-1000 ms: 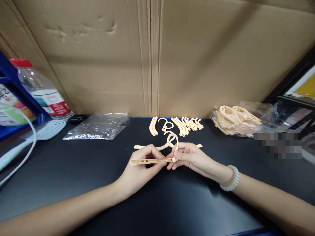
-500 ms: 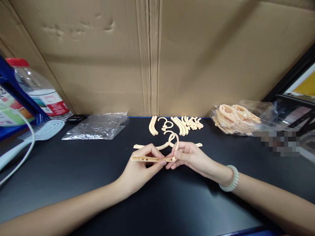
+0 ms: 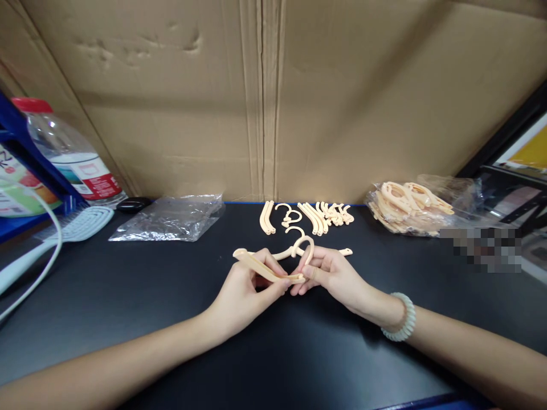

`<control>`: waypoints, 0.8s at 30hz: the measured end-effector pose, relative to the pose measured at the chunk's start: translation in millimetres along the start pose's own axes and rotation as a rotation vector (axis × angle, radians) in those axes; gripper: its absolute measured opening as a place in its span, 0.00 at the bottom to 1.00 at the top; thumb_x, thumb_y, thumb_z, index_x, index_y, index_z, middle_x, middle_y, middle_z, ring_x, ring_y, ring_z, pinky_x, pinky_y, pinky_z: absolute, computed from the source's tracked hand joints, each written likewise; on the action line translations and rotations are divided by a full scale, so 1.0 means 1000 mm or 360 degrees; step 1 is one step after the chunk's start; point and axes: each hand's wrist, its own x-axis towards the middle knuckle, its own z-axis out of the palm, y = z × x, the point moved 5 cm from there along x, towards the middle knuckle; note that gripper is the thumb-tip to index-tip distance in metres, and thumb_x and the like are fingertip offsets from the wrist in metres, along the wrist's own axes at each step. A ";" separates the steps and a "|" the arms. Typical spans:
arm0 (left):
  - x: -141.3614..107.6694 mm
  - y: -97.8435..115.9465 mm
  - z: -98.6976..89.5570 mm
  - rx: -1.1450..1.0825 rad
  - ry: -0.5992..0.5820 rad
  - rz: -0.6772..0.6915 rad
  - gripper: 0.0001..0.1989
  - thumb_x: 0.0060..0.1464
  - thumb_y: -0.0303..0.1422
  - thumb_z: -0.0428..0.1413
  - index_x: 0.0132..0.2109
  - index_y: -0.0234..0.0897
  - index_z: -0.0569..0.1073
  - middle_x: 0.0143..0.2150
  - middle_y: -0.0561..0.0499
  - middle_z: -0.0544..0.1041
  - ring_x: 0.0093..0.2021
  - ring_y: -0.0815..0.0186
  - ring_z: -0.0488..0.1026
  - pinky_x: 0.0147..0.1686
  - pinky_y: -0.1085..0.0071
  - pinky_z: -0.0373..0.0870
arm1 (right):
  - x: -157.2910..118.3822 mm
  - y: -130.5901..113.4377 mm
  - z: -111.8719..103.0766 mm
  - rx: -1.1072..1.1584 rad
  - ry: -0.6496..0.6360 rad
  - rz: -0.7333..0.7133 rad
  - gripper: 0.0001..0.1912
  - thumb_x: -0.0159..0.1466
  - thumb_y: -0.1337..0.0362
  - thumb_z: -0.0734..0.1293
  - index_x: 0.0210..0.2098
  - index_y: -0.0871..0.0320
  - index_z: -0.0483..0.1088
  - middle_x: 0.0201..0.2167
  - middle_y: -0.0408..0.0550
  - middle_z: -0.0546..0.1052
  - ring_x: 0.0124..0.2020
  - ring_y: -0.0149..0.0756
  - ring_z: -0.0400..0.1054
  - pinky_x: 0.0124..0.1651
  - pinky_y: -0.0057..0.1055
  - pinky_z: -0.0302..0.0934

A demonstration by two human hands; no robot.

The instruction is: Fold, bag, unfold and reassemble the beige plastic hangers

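Left hand (image 3: pixel 243 293): a cream hanger arm (image 3: pixel 259 266) is pinched in its closed grip | right hand (image 3: pixel 339 279): a curved hook (image 3: pixel 312 250) is pinched in its closed grip | place: both parts are held touching over the middle of the black tabletop (image 3: pixel 162 296) | far side: a whole hanger (image 3: pixel 284 254) is seen just behind, with loose parts (image 3: pixel 317 221) laid farther back

A black table (image 3: pixel 299 359) carries hanger parts (image 3: pixel 263 219) and bags (image 3: pixel 166 219).

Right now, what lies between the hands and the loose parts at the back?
In the head view, a cream hanger lies there on the black table, partly hidden.
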 end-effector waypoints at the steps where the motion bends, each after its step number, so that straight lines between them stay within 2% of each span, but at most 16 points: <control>1: 0.000 0.001 0.000 0.0041 0.0005 0.0015 0.10 0.50 0.37 0.61 0.27 0.36 0.71 0.26 0.52 0.71 0.26 0.67 0.71 0.26 0.70 0.69 | 0.000 0.000 0.000 -0.0006 0.0006 -0.0006 0.15 0.58 0.55 0.71 0.31 0.60 0.66 0.24 0.45 0.77 0.26 0.34 0.76 0.32 0.31 0.71; 4: 0.000 0.002 0.000 0.0062 0.0007 0.0016 0.11 0.50 0.37 0.60 0.26 0.36 0.70 0.25 0.53 0.70 0.26 0.67 0.70 0.25 0.71 0.68 | 0.000 0.000 0.000 -0.0008 0.0013 -0.0020 0.15 0.58 0.55 0.71 0.31 0.60 0.66 0.24 0.45 0.78 0.26 0.34 0.76 0.32 0.31 0.71; 9: 0.001 -0.006 -0.002 -0.0144 0.0015 -0.0097 0.09 0.50 0.35 0.61 0.30 0.36 0.69 0.26 0.55 0.70 0.26 0.68 0.72 0.27 0.71 0.70 | -0.001 -0.001 -0.001 0.0004 0.0037 -0.0043 0.15 0.58 0.55 0.71 0.32 0.60 0.67 0.26 0.46 0.78 0.27 0.33 0.76 0.32 0.29 0.70; 13: 0.003 -0.010 -0.003 -0.0294 0.0073 -0.0200 0.11 0.49 0.35 0.62 0.31 0.36 0.66 0.25 0.55 0.73 0.25 0.69 0.73 0.28 0.71 0.72 | -0.001 -0.003 -0.001 -0.0052 0.0047 -0.0106 0.14 0.57 0.55 0.71 0.29 0.59 0.67 0.28 0.46 0.78 0.30 0.33 0.75 0.31 0.29 0.69; 16: 0.002 -0.012 -0.005 -0.0319 0.0155 -0.0258 0.13 0.47 0.35 0.63 0.33 0.36 0.66 0.25 0.56 0.73 0.24 0.69 0.73 0.28 0.71 0.73 | 0.000 -0.007 -0.002 -0.0165 0.0079 -0.0227 0.13 0.55 0.56 0.72 0.28 0.59 0.70 0.31 0.46 0.76 0.31 0.32 0.71 0.28 0.26 0.67; 19: -0.001 -0.013 -0.003 -0.0377 0.0194 -0.0286 0.13 0.48 0.36 0.62 0.35 0.36 0.66 0.24 0.58 0.71 0.24 0.70 0.73 0.28 0.72 0.73 | -0.001 -0.008 -0.003 -0.0252 0.0112 -0.0260 0.12 0.55 0.57 0.73 0.29 0.60 0.73 0.27 0.44 0.72 0.26 0.28 0.65 0.22 0.23 0.61; 22: -0.003 -0.010 0.004 -0.0433 0.0077 -0.0285 0.14 0.48 0.35 0.63 0.36 0.36 0.66 0.27 0.57 0.71 0.27 0.70 0.73 0.26 0.74 0.73 | -0.001 -0.005 0.001 -0.0201 0.0058 -0.0210 0.12 0.56 0.57 0.72 0.30 0.60 0.73 0.24 0.43 0.71 0.21 0.25 0.61 0.18 0.22 0.58; 24: -0.004 -0.009 0.008 -0.0446 -0.0035 -0.0297 0.13 0.47 0.34 0.64 0.35 0.35 0.67 0.29 0.55 0.72 0.30 0.68 0.74 0.26 0.74 0.74 | -0.001 -0.005 0.004 -0.0144 0.0021 -0.0206 0.12 0.56 0.57 0.72 0.31 0.61 0.73 0.25 0.44 0.73 0.21 0.25 0.63 0.18 0.22 0.58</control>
